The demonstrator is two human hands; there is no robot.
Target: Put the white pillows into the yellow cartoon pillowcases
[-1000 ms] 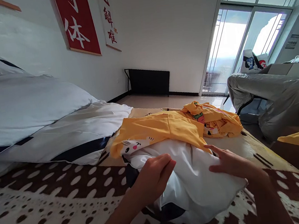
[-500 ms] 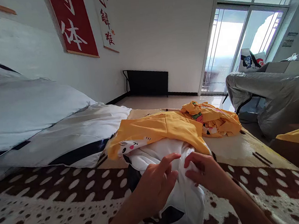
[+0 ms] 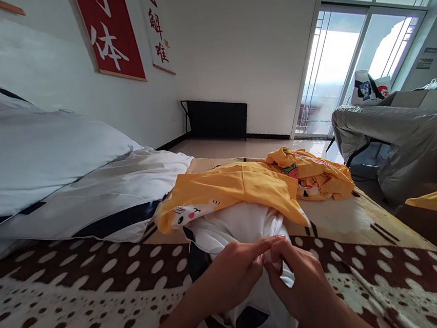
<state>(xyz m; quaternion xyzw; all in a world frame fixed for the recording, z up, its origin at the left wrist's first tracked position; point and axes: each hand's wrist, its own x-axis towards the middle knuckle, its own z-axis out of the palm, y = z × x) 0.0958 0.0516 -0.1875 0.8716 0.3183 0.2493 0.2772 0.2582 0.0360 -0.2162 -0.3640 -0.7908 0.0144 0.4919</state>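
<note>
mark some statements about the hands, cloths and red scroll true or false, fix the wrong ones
1. The left hand and right hand meet above the white cloth. True.
2. The cat-print cloth lies wholly beneath the white cloth. False: it covers the white cloth's far part.
3. The crumpled yellow cloth is to the right of the cat-print cloth. True.
4. The red scroll hangs beside the glass door. False: it hangs on the left wall.
5. The blanket is plain blue. False: it is brown and cream with spots.
</note>
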